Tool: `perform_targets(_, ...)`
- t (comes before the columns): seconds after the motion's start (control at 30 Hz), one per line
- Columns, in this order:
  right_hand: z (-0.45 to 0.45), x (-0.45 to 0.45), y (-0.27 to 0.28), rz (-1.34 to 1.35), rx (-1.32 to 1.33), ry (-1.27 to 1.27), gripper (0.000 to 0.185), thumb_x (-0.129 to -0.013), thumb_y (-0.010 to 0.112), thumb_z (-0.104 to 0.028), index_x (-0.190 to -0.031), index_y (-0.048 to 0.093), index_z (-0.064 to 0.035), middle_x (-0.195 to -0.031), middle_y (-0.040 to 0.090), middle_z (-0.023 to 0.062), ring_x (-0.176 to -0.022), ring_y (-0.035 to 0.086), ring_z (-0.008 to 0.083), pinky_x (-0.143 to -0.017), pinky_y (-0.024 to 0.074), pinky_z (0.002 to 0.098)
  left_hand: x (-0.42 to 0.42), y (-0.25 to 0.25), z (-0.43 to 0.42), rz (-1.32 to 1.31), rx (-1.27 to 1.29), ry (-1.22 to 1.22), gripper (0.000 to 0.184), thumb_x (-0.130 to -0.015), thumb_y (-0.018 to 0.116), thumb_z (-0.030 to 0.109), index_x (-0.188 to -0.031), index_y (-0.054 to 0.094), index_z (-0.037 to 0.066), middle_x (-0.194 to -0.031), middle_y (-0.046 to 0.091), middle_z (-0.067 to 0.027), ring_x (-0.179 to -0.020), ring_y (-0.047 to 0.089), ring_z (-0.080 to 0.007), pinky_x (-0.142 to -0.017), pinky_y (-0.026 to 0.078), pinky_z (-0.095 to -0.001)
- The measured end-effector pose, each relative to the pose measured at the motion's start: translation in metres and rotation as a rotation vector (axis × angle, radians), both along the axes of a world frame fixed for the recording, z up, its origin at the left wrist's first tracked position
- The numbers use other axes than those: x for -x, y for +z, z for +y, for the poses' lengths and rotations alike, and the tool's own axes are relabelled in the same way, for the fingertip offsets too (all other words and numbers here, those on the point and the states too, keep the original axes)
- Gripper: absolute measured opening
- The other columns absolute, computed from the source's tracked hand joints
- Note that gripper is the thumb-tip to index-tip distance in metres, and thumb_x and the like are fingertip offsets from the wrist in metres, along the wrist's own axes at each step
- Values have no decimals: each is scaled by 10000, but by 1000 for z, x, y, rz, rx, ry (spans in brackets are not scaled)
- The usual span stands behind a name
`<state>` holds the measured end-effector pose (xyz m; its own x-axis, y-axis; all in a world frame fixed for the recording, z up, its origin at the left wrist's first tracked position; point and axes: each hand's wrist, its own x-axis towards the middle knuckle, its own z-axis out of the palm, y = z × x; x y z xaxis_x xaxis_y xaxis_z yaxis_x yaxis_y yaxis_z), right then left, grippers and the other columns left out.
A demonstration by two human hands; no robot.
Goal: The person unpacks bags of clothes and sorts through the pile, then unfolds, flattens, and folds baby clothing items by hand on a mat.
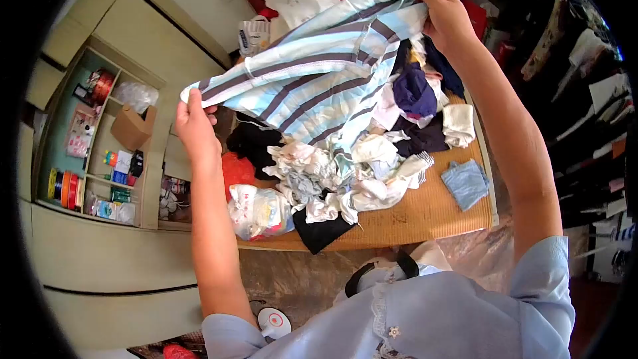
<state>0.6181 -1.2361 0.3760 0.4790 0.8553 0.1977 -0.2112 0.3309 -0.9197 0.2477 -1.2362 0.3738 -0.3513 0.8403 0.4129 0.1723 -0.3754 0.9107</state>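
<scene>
Over clothes pile (312, 173), L hand (197, 125) & R hand (450, 14), outstretched wide apart, pinch striped cloth (319, 93).

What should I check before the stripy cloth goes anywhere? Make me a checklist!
1. Left hand holding the striped cloth: ok, it grips one end.
2. Right hand holding too: ok, it grips the other end.
3. Striped cloth smooth: not ok, it hangs in folds.
4. Nothing caught behind the striped cloth: cannot tell, that side is hidden.
5. Folded blue cloth apart from the white clothes: ok, it lies separately on the mat.
</scene>
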Motion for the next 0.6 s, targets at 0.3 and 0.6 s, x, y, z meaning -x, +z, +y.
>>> perform_targets(0.3, 7, 7, 15, -891, -3, -92, 238, -727, 518, -83, -961, 524, -39, -783, 574, 113, -673, 574, 201, -547, 469, 323, 33, 51, 13, 62, 186, -136, 242, -909, 423, 219, -1013, 488, 11, -944, 567, -101, -787, 590, -204, -676, 529, -347)
perform_targets(0.6, -51, 50, 19, -1093, 353, 410, 367, -714, 557, -176, -1042, 561, -13, -804, 614, 155, -572, 608, 195, -441, 524, 292, 21, 69, 49, -539, 180, -178, 193, -903, 390, 112, -1064, 435, 17, -975, 532, -126, -881, 555, -265, -811, 458, -485)
